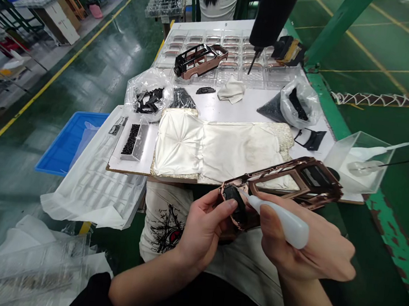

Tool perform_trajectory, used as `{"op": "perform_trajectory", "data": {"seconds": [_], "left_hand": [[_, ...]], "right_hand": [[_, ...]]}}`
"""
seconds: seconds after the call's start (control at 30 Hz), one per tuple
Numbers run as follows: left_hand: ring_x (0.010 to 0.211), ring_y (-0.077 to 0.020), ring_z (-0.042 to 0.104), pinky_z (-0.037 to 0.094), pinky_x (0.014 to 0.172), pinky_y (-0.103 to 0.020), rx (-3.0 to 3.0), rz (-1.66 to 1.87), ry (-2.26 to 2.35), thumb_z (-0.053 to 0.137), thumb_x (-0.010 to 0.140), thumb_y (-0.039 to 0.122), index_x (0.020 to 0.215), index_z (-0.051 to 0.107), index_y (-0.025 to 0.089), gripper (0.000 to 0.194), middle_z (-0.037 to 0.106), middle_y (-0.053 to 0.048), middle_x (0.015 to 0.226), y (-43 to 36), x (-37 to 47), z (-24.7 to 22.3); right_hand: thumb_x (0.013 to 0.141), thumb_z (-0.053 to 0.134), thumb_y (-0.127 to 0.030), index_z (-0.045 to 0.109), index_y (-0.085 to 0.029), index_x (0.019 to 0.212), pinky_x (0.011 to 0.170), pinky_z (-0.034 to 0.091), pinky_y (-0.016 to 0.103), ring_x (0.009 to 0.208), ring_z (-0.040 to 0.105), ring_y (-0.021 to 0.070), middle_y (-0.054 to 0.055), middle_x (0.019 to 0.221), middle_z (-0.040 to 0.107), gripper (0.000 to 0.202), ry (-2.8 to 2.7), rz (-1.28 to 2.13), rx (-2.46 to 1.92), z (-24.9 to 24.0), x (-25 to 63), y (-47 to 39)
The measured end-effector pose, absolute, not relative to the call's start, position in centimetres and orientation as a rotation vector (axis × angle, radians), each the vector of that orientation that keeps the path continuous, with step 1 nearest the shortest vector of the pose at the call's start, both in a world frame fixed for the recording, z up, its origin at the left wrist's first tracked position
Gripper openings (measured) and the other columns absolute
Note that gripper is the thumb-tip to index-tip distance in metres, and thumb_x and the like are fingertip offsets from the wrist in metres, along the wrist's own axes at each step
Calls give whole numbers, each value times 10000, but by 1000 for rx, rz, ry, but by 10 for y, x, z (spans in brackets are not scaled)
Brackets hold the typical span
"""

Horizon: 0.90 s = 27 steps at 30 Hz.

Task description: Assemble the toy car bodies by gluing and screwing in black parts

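Note:
My left hand (202,226) grips one end of a copper-brown model car body (283,183), thumb on a black part (234,202) set in that end. The body is tilted over my lap, its inside facing up. In my right hand (305,241) is a white squeeze bottle (287,222), its thin nozzle pointing into the body beside the black part. Whether the tip touches is too small to tell. Behind the body lies a white cloth-covered pad (223,145). Another brown and black car body (201,61) rests on the clear trays further back.
A black power screwdriver (273,19) hangs over the table. Bags of black parts (150,96) (297,104) stand left and right. Left is a box of screws (132,140); right, a clear bin (362,160) holds another bottle. A person (218,1) sits beyond the table.

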<state>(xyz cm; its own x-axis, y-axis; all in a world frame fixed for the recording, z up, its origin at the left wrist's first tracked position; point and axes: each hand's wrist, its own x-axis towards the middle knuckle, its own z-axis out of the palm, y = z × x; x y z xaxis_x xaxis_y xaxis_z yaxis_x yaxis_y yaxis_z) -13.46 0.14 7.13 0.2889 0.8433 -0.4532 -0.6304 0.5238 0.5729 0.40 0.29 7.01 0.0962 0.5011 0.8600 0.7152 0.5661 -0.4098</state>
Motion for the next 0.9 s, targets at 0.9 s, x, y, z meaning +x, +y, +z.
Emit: {"op": "perform_trajectory", "data": {"seconds": [0.9], "left_hand": [[849, -187, 751, 604, 753, -265, 298, 994, 830, 833, 796, 265, 1004, 783, 155, 241, 802, -62, 933, 1, -135, 74]], "right_hand": [[847, 791, -115, 792, -187, 999, 490, 604, 302, 579, 750, 216, 46, 799, 813, 169, -1612, -228, -1088, 70, 4, 2]]}}
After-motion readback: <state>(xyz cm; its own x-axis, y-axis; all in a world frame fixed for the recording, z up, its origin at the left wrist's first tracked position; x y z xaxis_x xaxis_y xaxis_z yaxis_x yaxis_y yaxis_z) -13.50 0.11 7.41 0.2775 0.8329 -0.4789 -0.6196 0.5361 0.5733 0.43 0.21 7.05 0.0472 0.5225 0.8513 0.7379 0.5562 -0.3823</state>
